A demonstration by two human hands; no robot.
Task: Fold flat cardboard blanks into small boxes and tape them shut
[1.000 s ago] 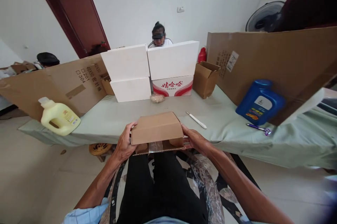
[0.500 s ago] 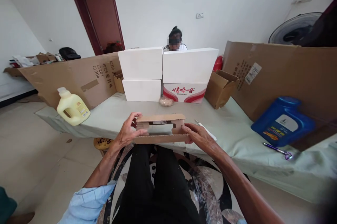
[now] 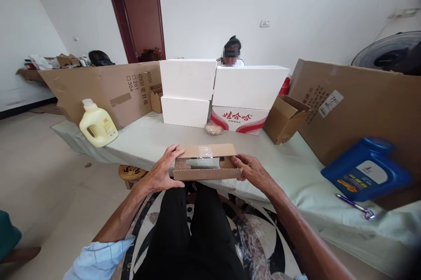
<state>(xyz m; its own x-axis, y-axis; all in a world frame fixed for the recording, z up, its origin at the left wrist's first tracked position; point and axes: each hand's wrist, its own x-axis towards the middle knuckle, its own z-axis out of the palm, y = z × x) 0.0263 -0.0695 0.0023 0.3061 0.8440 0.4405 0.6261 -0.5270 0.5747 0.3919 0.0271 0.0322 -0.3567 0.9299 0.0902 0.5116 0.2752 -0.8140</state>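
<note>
A small brown cardboard box [image 3: 207, 175] lies in front of me at the table's near edge, its open side facing me. Clear tape [image 3: 205, 152] runs over its upper panel. My left hand [image 3: 163, 169] grips the left end, fingertips on the upper panel and thumb by the lower front corner. At the right end, my right hand [image 3: 252, 170] is closed around the edge, some of its fingers hidden behind the cardboard. Beyond the box sits a small plastic-wrapped bundle [image 3: 214, 129] on the pale green tablecloth [image 3: 141, 139].
White boxes [image 3: 187, 80] are stacked across the table, with a person [image 3: 232, 52] behind them. A yellow jug [image 3: 98, 124] stands left; a blue jug [image 3: 366, 168] and a purple pen [image 3: 355, 206] lie right. Large cardboard panels [image 3: 351, 117] flank both sides. An open carton [image 3: 285, 118] leans beside the stack.
The box has tilted, bringing its taped upper panel into sight. My left thumb has moved from the opening to the lower front corner. The whole scene has shifted right in view.
</note>
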